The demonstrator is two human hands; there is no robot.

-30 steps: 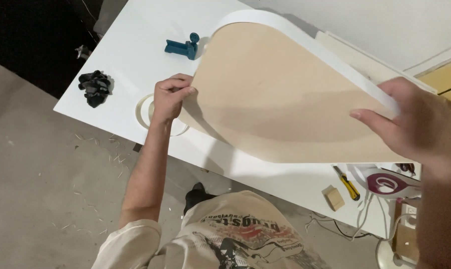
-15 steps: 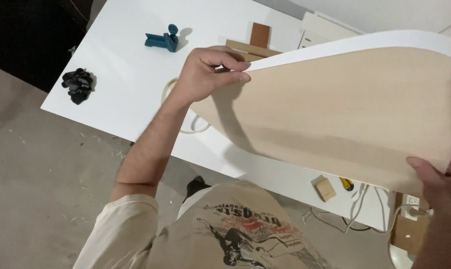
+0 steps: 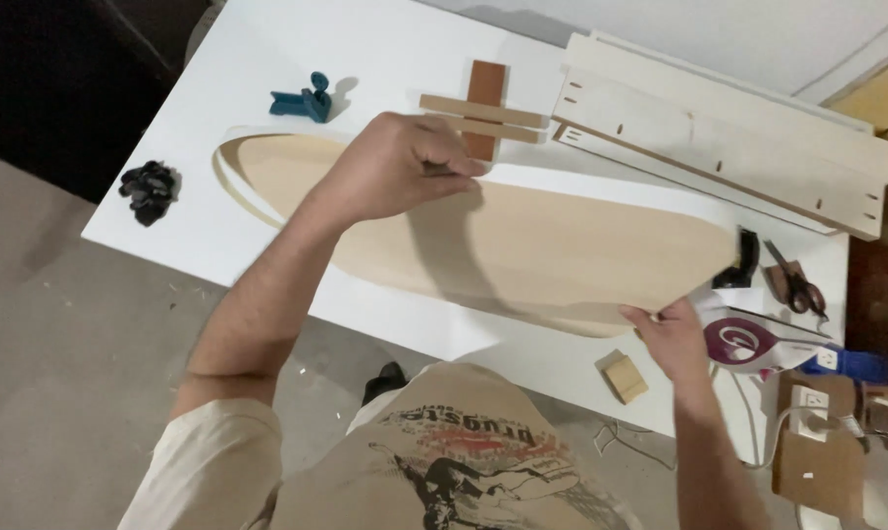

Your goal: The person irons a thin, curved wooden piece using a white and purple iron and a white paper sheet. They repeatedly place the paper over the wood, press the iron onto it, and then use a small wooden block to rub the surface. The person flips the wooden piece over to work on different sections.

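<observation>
- my left hand [image 3: 405,167] pinches the far edge of the panel [image 3: 522,245], an oval of pale wood with white edging.
- my right hand [image 3: 672,339] grips its near right end.
- the panel lies across the white table [image 3: 169,236], far edge tipped up.
- step, i judge: setting it flat.
- next calls for even lowering, clear of the block [image 3: 625,377].

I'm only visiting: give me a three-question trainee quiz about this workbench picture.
1. True or false: both hands grip the long oval wooden panel.
2. What lies nearest the right hand? A) small wooden block B) blue clamp C) black lump
3. Fill in: the scissors lie near the white table's ____ end.

Key: 1 true: the left hand holds the far edge, the right hand the near end. 2 A. 3 right.
</observation>
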